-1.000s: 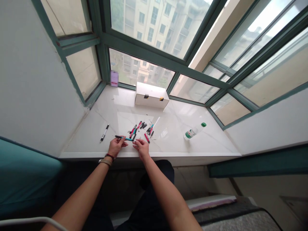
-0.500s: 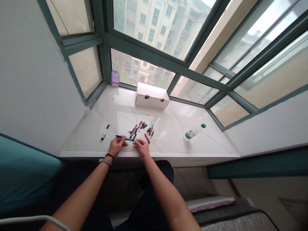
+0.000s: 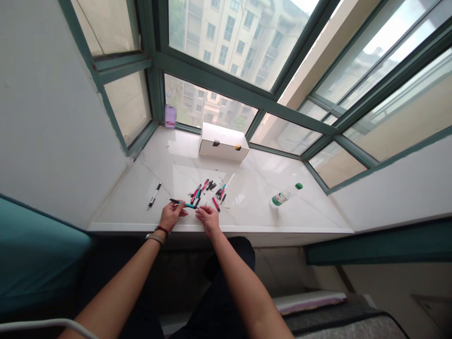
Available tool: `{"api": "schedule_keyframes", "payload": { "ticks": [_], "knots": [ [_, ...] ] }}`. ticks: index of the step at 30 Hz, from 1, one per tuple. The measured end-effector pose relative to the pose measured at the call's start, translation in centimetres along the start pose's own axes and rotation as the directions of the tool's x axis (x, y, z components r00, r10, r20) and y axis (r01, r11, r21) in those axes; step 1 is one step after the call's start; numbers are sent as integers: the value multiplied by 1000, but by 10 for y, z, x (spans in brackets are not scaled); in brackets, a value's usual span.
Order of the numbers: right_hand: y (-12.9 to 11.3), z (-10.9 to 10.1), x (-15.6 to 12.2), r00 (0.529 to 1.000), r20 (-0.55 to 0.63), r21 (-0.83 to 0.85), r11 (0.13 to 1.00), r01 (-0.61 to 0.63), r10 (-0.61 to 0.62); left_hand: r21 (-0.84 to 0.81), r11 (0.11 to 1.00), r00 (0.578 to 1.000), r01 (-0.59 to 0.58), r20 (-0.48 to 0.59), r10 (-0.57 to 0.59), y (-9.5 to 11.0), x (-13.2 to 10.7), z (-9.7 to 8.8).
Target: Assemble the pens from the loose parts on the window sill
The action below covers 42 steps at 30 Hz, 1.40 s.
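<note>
My left hand [image 3: 171,214] pinches a teal and black pen [image 3: 182,203] that lies nearly level just above the white sill [image 3: 254,207], its tip pointing left. My right hand [image 3: 208,218] is closed at the pen's right end, fingers pinched on something too small to make out. Just beyond both hands lies a scatter of several pen parts [image 3: 209,189] in red, teal and black, with a white refill tube among them.
A black and white pen [image 3: 154,195] lies alone to the left. A white box [image 3: 223,141] stands at the back by the window. A clear bottle with a green cap [image 3: 284,194] lies on its side at the right. A teal cushion [image 3: 31,254] is at lower left.
Hands and pen hold almost the same pose; only the camera has tilted slightly.
</note>
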State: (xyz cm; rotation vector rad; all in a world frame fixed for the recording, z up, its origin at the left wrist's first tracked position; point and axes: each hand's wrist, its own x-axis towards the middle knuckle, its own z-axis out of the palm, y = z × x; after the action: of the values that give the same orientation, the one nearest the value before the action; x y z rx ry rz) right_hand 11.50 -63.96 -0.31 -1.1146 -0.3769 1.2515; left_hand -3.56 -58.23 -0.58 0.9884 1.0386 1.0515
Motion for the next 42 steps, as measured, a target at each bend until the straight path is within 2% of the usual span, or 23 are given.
{"api": "schedule_keyframes", "payload": {
  "ticks": [16, 23, 28, 33, 36, 39, 42],
  "knots": [
    [6, -3, 4, 999, 38, -53, 998, 17, -15, -11, 1000, 1000, 6, 11, -6, 0, 0, 0],
    [9, 0, 4, 996, 65, -236, 969, 79, -65, -31, 999, 1000, 10, 1, -10, 0, 0, 1],
    [16, 3, 0, 984, 93, -449, 875, 181, -155, -15, 1000, 1000, -1, 2, 1, 0, 0, 1],
    [19, 8, -7, 960, 145, -685, 675, 273, -240, -19, 1000, 1000, 0, 14, 1, 0, 0, 0],
    [17, 10, -8, 960, 144, -771, 580, 262, -242, -25, 1000, 1000, 7, 19, -7, -1, 1, -1],
    [15, 12, -7, 967, 137, -797, 556, 235, -213, -49, 998, 1000, 25, 20, -24, -2, 2, -3],
    [13, 12, -7, 970, 161, -754, 611, 240, -182, -81, 995, 999, 53, 14, -52, -2, 4, -3]
  ]
}}
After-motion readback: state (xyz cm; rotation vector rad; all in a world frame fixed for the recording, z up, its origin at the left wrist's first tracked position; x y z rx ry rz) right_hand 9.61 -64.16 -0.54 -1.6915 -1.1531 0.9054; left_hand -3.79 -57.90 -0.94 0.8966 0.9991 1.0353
